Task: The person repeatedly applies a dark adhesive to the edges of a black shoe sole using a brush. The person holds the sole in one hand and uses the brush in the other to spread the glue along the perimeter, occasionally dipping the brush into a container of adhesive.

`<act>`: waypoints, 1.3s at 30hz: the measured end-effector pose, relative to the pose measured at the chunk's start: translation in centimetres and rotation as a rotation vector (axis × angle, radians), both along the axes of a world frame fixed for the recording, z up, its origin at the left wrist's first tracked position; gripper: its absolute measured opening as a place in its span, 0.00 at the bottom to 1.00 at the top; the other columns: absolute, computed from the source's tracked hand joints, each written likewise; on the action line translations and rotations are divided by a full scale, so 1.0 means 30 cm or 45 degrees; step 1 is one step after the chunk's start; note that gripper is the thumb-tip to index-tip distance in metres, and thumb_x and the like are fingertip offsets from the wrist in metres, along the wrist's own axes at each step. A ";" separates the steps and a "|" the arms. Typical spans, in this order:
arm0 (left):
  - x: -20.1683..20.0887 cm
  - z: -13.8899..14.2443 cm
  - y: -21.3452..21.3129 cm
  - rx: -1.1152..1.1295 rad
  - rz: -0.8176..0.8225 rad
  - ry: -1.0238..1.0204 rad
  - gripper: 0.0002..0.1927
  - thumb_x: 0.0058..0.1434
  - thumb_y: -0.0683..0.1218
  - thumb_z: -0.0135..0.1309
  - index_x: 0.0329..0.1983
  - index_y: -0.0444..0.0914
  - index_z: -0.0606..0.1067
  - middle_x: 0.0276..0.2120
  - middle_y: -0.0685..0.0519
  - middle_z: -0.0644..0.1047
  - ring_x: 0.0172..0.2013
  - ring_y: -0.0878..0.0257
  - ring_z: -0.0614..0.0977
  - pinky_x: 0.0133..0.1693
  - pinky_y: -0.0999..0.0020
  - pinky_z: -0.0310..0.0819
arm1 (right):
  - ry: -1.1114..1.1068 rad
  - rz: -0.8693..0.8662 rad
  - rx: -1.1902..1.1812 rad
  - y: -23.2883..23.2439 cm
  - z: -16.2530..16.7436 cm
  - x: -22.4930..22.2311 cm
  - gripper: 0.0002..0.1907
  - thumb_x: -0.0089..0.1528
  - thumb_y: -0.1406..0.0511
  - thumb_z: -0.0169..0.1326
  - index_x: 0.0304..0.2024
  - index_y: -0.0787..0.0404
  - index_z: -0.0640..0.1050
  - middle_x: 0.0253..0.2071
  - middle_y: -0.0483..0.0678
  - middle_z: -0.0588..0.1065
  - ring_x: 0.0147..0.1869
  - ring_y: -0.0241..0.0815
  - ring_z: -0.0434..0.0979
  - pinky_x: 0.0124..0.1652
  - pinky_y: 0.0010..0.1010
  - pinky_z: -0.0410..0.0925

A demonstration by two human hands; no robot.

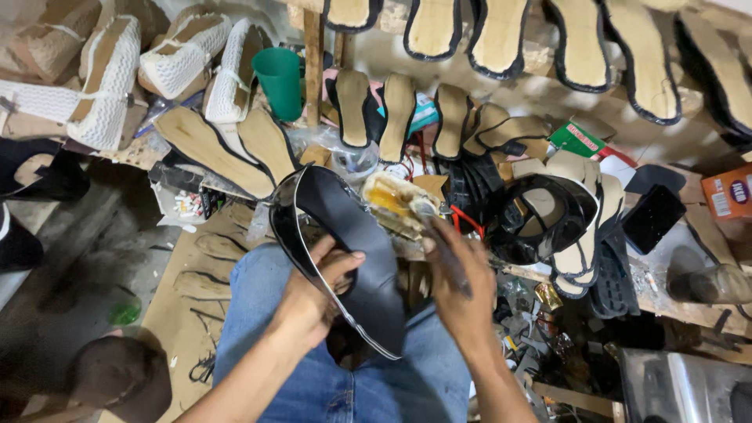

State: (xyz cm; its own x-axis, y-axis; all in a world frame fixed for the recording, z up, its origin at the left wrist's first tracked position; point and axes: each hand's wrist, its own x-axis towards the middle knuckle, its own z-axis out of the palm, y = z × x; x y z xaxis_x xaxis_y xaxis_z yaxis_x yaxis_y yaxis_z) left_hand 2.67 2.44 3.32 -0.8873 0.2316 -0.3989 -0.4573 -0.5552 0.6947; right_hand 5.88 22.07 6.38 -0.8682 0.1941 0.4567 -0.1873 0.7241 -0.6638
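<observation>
Over the person's lap, seen from the head camera, a black sole (348,251) lay tilted, its toe end far and left, its heel end near and right above the jeans (266,313). The left hand (309,294) gripped the sole from its left edge, fingers curled under it and the thumb pressed flat on its top face, so the hand was closed on the sole. The right hand (462,286) hovered just right of the sole, fingers folded around a thin dark brush (445,249) whose tip pointed far and left toward a glue tin (395,202). The tin, yellowed and smeared, sat on the bench (674,309) just beyond the sole's right edge.

Farther off, tan insoles (376,110) stood in a row on edge, and more black-rimmed ones (576,43) hung along the far wall. A green cup (280,78) stood left of a wooden post (313,66). White mesh uppers (184,55) were piled at far left. Right of the tin lay a black strap upper (540,215) on stacked insoles, and an orange box (728,192) sat at the right edge. Cardboard (176,313) covered the floor at near left.
</observation>
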 end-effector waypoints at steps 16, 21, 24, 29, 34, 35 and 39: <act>-0.054 0.064 -0.051 -0.317 -0.239 0.160 0.11 0.57 0.44 0.59 0.43 0.44 0.75 0.25 0.63 0.70 0.21 0.76 0.64 0.21 0.76 0.50 | -0.015 0.465 -0.392 0.092 -0.027 -0.057 0.14 0.71 0.64 0.51 0.50 0.68 0.80 0.52 0.51 0.77 0.61 0.44 0.73 0.60 0.36 0.63; -0.065 0.053 -0.049 -0.463 -0.208 0.172 0.13 0.60 0.44 0.63 0.36 0.38 0.68 0.22 0.61 0.64 0.20 0.72 0.63 0.20 0.73 0.52 | -0.025 0.209 -0.363 0.063 -0.008 -0.082 0.08 0.69 0.64 0.56 0.48 0.61 0.80 0.46 0.47 0.79 0.51 0.43 0.78 0.53 0.34 0.70; -0.077 0.021 -0.053 -0.409 -0.119 0.190 0.09 0.57 0.43 0.60 0.34 0.45 0.70 0.20 0.63 0.66 0.19 0.74 0.64 0.20 0.73 0.53 | 0.056 0.177 -0.159 0.066 0.001 -0.078 0.11 0.69 0.65 0.57 0.52 0.59 0.79 0.49 0.51 0.77 0.57 0.48 0.74 0.56 0.36 0.69; -0.089 -0.012 -0.060 -0.371 0.097 0.203 0.16 0.61 0.44 0.63 0.24 0.42 0.68 0.20 0.62 0.65 0.20 0.72 0.63 0.21 0.71 0.53 | 0.153 0.199 0.187 0.073 0.026 -0.067 0.12 0.68 0.65 0.59 0.53 0.60 0.80 0.51 0.51 0.80 0.58 0.51 0.73 0.59 0.39 0.65; -0.095 -0.014 -0.060 -0.408 0.032 0.139 0.11 0.59 0.44 0.63 0.28 0.43 0.70 0.22 0.62 0.67 0.21 0.72 0.66 0.22 0.72 0.56 | 0.136 0.161 0.131 0.068 0.038 -0.057 0.10 0.68 0.65 0.59 0.52 0.61 0.81 0.50 0.51 0.79 0.58 0.50 0.74 0.59 0.39 0.66; -0.096 -0.013 -0.057 -0.398 0.014 0.136 0.09 0.58 0.44 0.62 0.29 0.43 0.72 0.22 0.62 0.67 0.21 0.73 0.66 0.23 0.72 0.56 | 0.121 0.164 0.130 0.069 0.037 -0.055 0.10 0.68 0.65 0.59 0.51 0.61 0.80 0.50 0.51 0.79 0.57 0.50 0.74 0.58 0.39 0.66; -0.100 -0.004 -0.044 -0.372 -0.043 0.100 0.13 0.57 0.43 0.61 0.37 0.45 0.67 0.25 0.64 0.68 0.24 0.75 0.68 0.24 0.74 0.58 | 0.049 0.161 -0.010 0.081 0.022 -0.049 0.11 0.68 0.65 0.58 0.51 0.63 0.80 0.48 0.52 0.79 0.55 0.49 0.75 0.56 0.38 0.67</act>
